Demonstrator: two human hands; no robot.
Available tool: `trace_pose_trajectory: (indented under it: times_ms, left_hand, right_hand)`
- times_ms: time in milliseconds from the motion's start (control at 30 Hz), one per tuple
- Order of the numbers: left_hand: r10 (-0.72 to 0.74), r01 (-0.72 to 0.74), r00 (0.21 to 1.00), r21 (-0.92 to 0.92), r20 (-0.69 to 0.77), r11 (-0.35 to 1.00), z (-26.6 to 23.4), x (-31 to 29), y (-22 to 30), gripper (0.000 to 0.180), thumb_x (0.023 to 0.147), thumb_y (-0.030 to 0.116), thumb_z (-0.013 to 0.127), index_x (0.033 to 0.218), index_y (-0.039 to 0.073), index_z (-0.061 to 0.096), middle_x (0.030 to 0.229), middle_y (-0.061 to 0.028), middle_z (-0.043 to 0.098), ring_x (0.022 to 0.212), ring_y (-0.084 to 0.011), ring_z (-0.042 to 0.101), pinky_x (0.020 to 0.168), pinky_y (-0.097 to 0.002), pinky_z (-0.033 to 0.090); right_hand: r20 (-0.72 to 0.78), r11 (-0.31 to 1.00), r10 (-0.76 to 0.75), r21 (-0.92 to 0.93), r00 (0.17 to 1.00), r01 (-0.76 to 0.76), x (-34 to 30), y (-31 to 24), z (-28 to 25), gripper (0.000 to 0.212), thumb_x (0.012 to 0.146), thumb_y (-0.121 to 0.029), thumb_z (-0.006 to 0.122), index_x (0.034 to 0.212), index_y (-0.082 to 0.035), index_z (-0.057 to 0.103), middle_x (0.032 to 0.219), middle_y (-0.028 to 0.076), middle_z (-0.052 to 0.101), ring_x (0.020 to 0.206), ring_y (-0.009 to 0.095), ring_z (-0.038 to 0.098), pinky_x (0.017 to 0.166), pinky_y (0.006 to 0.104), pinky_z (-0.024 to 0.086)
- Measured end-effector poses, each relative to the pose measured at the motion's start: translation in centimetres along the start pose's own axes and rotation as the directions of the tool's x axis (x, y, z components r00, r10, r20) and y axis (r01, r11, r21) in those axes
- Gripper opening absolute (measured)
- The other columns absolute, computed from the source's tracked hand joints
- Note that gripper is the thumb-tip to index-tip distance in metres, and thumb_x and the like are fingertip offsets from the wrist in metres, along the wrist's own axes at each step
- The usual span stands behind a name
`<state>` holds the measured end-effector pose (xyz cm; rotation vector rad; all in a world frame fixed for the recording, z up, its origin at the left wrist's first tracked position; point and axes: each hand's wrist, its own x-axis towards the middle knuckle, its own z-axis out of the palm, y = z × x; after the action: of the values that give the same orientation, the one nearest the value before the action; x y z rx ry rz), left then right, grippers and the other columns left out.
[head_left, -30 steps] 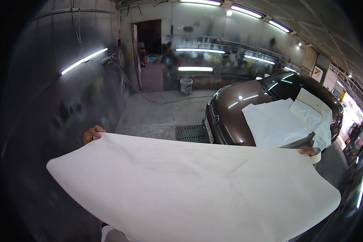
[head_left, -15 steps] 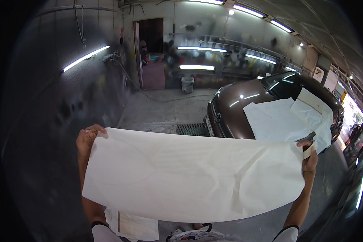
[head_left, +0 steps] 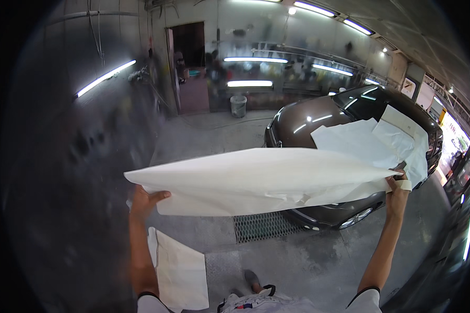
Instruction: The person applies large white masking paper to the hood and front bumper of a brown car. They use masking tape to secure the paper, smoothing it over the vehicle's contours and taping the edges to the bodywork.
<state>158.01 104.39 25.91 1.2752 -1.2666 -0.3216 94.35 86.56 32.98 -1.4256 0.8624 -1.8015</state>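
On the near side of the glossy brown metal car (head_left: 300, 120), partly hiding it, stretches a wide, creased white paper sheet (head_left: 256, 180); left hand (head_left: 145, 201) and right hand (head_left: 398, 194) each keep their grip clamped on opposite ends.

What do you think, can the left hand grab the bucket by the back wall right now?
Probably not: the bucket stands well beyond the big white sheet, over by the back wall, and the left hand isn't free because it's gripping one end of that sheet.
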Motion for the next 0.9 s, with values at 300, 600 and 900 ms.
trace_pose_trajectory:
  times_ms: [300, 600, 900]
  left_hand:
    - [0.080, -0.090, 0.996, -0.297, -0.043, 0.951, -1.4, 2.4, 2.9, 0.044, 0.079, 0.004, 0.078, 0.118, 0.001, 0.060, 0.106, -0.0062, 0.068, 0.097, -0.0157, 0.064, 0.089, -0.0322, 0.050]
    - [0.043, -0.042, 0.999, -0.071, 0.011, 0.997, -0.4, 4.0, 4.2, 0.032, 0.082, 0.008, 0.076, 0.110, -0.002, 0.064, 0.099, -0.0059, 0.070, 0.089, -0.0125, 0.064, 0.082, -0.0290, 0.050]
    - [0.057, -0.063, 0.996, -0.093, -0.069, 0.994, -3.1, 4.4, 1.6, 0.021, 0.084, 0.011, 0.075, 0.101, 0.000, 0.068, 0.091, -0.0026, 0.070, 0.082, -0.0083, 0.062, 0.076, -0.0264, 0.049]
  right_hand:
    - [0.383, 0.988, -0.065, -0.103, 0.921, 0.113, -1.7, -1.7, -2.0, 0.090, 0.059, -0.017, 0.089, 0.137, 0.000, 0.047, 0.125, 0.015, 0.062, 0.112, 0.022, 0.059, 0.099, 0.0355, 0.045]
    - [0.045, 0.914, 0.276, -0.321, 0.960, -0.248, -5.1, 1.2, -2.8, 0.059, 0.062, 0.002, 0.086, 0.116, 0.001, 0.060, 0.107, 0.009, 0.068, 0.099, 0.020, 0.064, 0.088, 0.0360, 0.051]
    - [0.124, 0.997, 0.074, -0.002, 0.990, -0.074, -5.6, 0.8, -3.2, 0.041, 0.071, -0.006, 0.082, 0.107, 0.001, 0.063, 0.097, 0.007, 0.069, 0.088, 0.017, 0.064, 0.079, 0.0322, 0.052]
